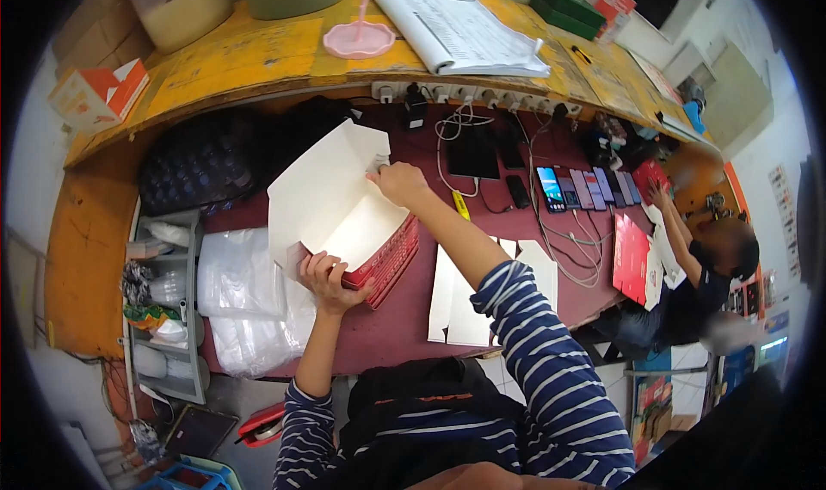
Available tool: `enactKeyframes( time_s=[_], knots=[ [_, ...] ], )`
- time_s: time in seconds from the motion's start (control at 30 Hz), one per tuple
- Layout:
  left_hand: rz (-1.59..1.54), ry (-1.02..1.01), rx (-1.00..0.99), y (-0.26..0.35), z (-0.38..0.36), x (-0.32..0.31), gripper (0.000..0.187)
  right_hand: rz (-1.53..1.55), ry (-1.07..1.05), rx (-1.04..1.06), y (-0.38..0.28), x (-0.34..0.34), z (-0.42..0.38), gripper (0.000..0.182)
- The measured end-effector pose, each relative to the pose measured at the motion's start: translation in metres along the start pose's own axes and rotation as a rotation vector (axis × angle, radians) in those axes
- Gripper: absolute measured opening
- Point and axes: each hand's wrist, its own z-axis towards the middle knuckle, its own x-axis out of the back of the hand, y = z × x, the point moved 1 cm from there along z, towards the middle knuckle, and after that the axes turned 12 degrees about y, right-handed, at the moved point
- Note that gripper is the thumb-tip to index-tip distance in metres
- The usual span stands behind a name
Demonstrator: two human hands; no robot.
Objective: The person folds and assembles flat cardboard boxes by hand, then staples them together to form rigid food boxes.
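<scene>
A partly folded cardboard box (323, 189), white inside and red with printing outside, is held up over the dark red table, its large flap raised. My left hand (331, 282) is closed around the box's near lower corner, thumb on the red side. At the far side corner, my right hand (399, 183) has its fingers curled on the edge by a small tab. Flat, unfolded cardboard blanks (465, 296), white side up, lie on the table below my right forearm. Clear plastic bags (241, 275) are stacked left of the box.
A row of phones (588, 189) and tangled white cables (538, 262) occupy the table's right part. A co-worker (688, 258) there handles a red box (651, 176), near a red cardboard sheet (632, 258). A grey shelf rack (196, 318) stands left; a yellow shelf (284, 51) overhangs the back.
</scene>
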Motion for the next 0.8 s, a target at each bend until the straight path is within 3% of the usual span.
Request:
enactKeyframes(
  time_s=[0.07, 0.17, 0.2, 0.27, 0.37, 0.4, 0.47, 0.6, 0.63, 0.73, 0.8],
  knots=[
    [0.060, 0.065, -0.055, 0.002, -0.005, -0.001, 0.042, -0.034, 0.043, -0.054, 0.001, 0.005, -0.006, 0.046],
    [0.058, 0.103, -0.076, 0.001, -0.020, 0.000, 0.040, 0.402, 0.588, -0.167, 0.007, 0.019, -0.020, 0.037],
    [0.090, 0.104, -0.085, 0.001, -0.025, 0.002, 0.039, 0.402, 0.593, -0.178, 0.013, 0.018, -0.029, 0.037],
    [0.089, 0.065, -0.071, 0.005, -0.026, 0.005, 0.038, 0.733, 0.791, -0.212, 0.033, 0.019, -0.057, 0.035],
    [0.205, 0.014, 0.032, 0.023, -0.021, 0.007, 0.038, 0.941, 0.833, -0.407, 0.058, 0.010, -0.136, 0.032],
    [0.274, 0.131, 0.047, 0.042, -0.018, 0.005, 0.039, 0.881, 0.864, -0.488, 0.074, -0.009, -0.165, 0.031],
    [0.105, 0.211, -0.031, 0.083, -0.037, -0.007, 0.040, 0.877, 0.873, -0.715, 0.100, -0.047, -0.228, 0.028],
    [-0.699, -0.969, 0.066, 0.174, -0.087, -0.062, 0.053, 0.734, 0.972, -0.942, 0.115, -0.093, -0.326, 0.030],
    [-0.724, -0.968, 0.053, 0.180, -0.096, -0.068, 0.053, 0.712, 0.940, -0.968, 0.113, -0.096, -0.343, 0.031],
    [-0.416, -1.234, -0.227, 0.184, -0.127, -0.080, 0.068, 0.726, 0.779, -1.033, 0.098, -0.094, -0.374, 0.038],
    [-0.480, -1.296, -0.145, 0.176, -0.130, -0.086, 0.066, 0.915, 0.526, -0.990, 0.089, -0.089, -0.391, 0.042]
  ],
)
